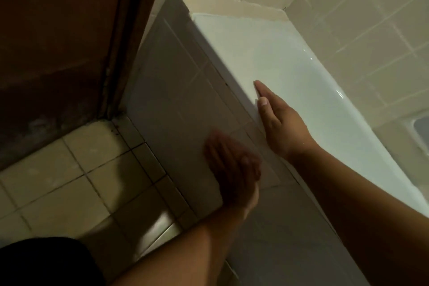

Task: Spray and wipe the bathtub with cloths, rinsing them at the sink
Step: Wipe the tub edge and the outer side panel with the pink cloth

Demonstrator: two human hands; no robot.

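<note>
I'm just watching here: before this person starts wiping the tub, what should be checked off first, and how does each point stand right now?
1. Cloth in a hand: not ok. The right hand lies flat and bare on the bathtub rim; the left hand is blurred, but no cloth shows in it.
2. Spray bottle within sight: not ok, none in view.
3. Rim free of objects: ok, only the right hand rests on it.
4. Tub surface already sprayed: cannot tell; it shines, but the light is dim.
5. Floor tiles dry for safe footing: cannot tell.
6. Sink nearby for rinsing: cannot tell, it is out of view.
</note>
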